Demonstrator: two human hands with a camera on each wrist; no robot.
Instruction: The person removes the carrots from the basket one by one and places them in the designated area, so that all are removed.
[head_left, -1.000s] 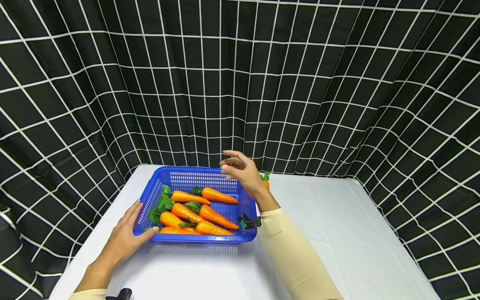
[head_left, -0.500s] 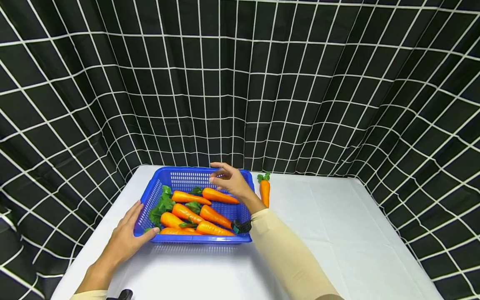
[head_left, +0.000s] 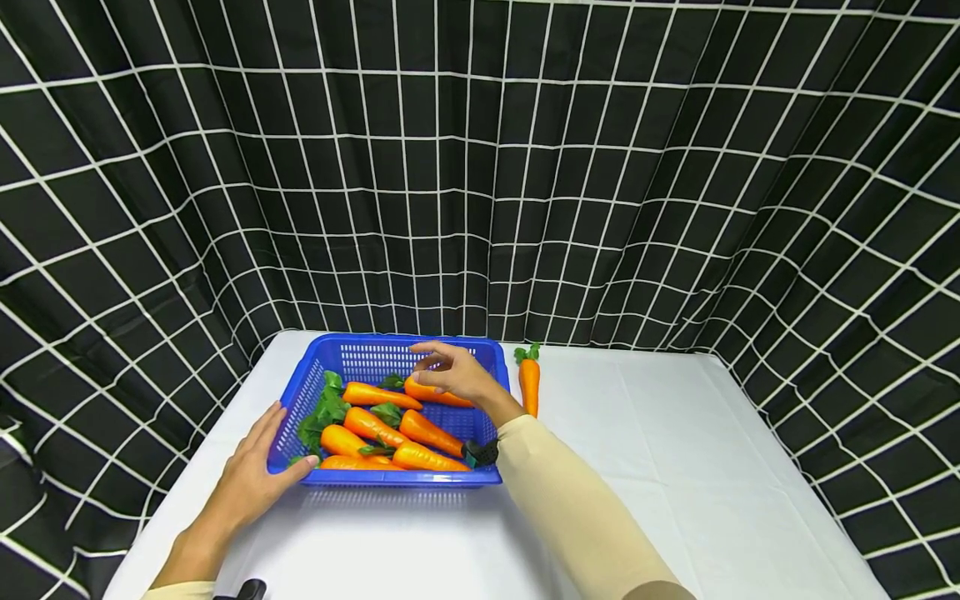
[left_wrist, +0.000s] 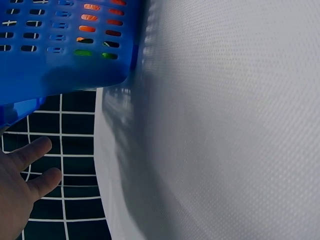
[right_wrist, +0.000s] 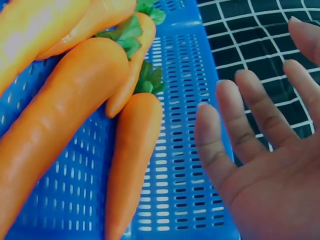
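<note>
The left hand (head_left: 243,479), fingers extended and thumb spread, is at the near left corner of a blue plastic basket (head_left: 390,477) of orange carrots (head_left: 371,427). The right hand (head_left: 459,375), fingers parted and holding nothing, hovers over the basket's back carrot (head_left: 444,397). Another carrot (head_left: 529,388) lies on the white surface (head_left: 675,467), right of the basket.

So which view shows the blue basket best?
Head: the whole blue basket is in frame, though the right hand hides part. Left wrist catches only part of its slotted wall; right wrist shows part of the slotted inside, with carrots.
</note>
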